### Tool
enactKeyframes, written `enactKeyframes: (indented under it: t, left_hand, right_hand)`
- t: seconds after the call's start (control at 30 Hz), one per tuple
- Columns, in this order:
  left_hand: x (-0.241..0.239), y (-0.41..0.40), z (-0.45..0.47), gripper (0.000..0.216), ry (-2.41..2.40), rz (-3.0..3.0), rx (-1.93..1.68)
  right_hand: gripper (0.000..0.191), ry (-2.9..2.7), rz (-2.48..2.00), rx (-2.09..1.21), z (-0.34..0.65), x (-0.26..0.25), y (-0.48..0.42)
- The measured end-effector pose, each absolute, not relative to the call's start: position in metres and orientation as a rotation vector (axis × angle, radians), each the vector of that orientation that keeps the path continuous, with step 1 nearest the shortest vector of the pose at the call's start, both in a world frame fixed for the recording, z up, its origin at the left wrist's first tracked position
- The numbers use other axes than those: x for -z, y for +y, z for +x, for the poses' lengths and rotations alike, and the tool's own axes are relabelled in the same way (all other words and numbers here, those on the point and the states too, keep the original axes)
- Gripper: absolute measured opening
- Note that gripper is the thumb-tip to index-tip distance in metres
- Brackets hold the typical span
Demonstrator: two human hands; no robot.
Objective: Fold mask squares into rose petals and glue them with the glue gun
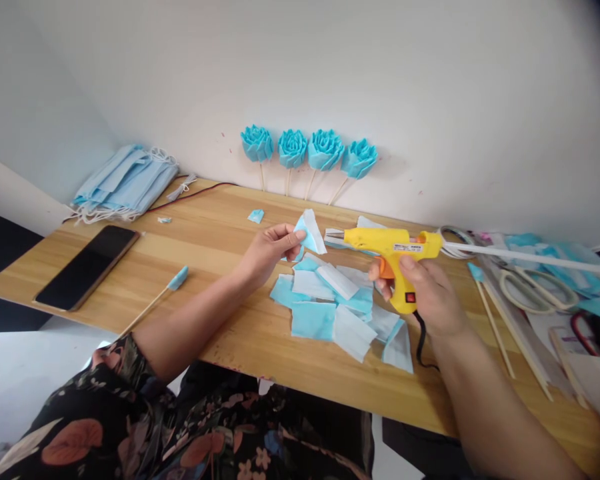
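Between the thumb and fingers of my left hand is a folded piece of blue and white mask fabric. My right hand grips a yellow hot glue gun, fingers at its orange trigger. The metal nozzle points left, close to the fabric but seemingly just apart from it. A long white glue stick sticks out of the gun's back. Below both hands lies a loose pile of cut blue and white fabric pieces. A stick with a blue wrapped tip rests beside my left forearm.
Several blue fabric flowers on sticks lean against the wall. Blue face masks are stacked at the back left, a black phone in front. Scissors, sticks and more fabric crowd the right side. The gun's black cord hangs below it.
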State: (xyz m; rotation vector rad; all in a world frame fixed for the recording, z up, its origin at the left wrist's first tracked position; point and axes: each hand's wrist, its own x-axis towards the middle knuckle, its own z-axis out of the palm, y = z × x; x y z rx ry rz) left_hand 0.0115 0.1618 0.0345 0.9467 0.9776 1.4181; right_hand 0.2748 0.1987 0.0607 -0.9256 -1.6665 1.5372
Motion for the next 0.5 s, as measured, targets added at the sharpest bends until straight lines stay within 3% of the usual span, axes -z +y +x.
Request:
enactKeyframes:
  t: [0.5]
  left_hand:
    - [-0.0343, 0.1593, 0.0144, 0.029, 0.971, 1.031, -1.323]
  right_hand:
    - [0.040, -1.748, -1.011, -1.448, 0.2750, -0.0527, 0.1991]
